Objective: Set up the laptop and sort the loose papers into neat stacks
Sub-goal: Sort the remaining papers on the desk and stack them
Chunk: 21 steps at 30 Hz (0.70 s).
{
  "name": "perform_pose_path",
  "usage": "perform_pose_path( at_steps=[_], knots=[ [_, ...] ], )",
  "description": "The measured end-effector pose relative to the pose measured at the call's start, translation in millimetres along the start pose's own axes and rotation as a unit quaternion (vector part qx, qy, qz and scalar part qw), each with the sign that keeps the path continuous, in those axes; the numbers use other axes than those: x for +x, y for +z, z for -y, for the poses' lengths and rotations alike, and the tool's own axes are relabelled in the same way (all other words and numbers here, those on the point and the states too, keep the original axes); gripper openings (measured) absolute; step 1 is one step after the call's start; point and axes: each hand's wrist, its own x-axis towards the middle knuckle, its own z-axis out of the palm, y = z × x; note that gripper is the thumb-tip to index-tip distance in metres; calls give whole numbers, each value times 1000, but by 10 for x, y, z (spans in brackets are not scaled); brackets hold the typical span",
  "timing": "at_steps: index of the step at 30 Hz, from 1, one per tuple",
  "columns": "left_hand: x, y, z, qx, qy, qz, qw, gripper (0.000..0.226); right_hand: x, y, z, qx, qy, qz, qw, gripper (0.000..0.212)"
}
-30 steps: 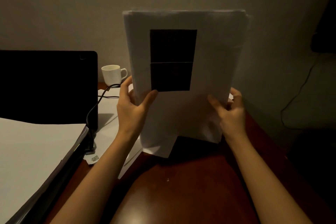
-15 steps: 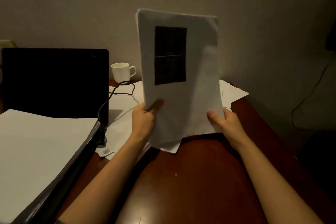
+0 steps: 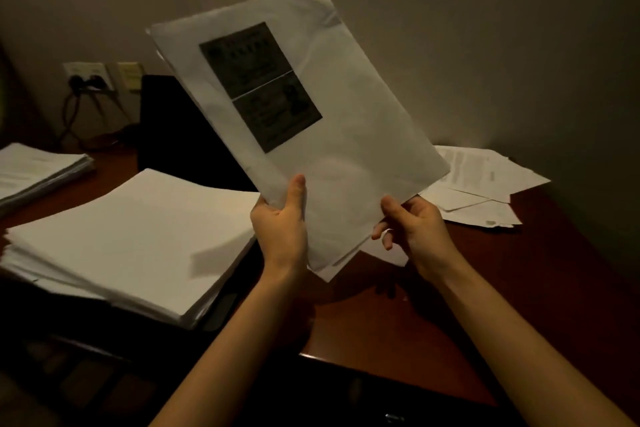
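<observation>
Both hands, left hand (image 3: 280, 222) and right hand (image 3: 417, 224), are pinching one raised sheaf of white paper sheets (image 3: 311, 121), tilting toward eleven o'clock, while two stacked white paper piles (image 3: 131, 243) are lying at nine o'clock and loose white printed sheets (image 3: 485, 184) at three.

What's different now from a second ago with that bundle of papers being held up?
The sheaf of papers, upright before, now tilts with its top leaning left, toward the big white stack. The left hand and right hand keep gripping its lower edge. The view has swung left, and the mug is no longer seen. The loose papers still lie behind.
</observation>
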Motion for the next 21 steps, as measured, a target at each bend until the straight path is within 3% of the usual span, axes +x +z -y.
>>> perform_pose_path(
  at_steps=[3, 9, 12, 14, 18, 21],
  knots=[
    [-17, -313, -214, 41, 43, -38, 997, 11, -4, 371, -6, 18, 37, 16, 999, 8],
    [101, -1090, -480, 171, 87, -79, 978, 30, 76, 1140, 29, 61, 167, 30, 984, 22],
    [71, -1492, -412, 252, 125, -125, 952, 59, 124, 1425, -16, 28, 235, 61, 970, 31],
    [40, -1690, -289, 281, 145, -165, 934, 67, 129, 1549, -77, -23, 267, 77, 960, 35],
    [-5, -1860, 25, 306, 112, -225, 918, 76, 93, 1632, -189, -66, 269, 68, 958, 31],
    [-41, -1846, 208, 312, 88, -226, 919, 79, 81, 1630, -263, -108, 261, 72, 957, 28]
  ],
)
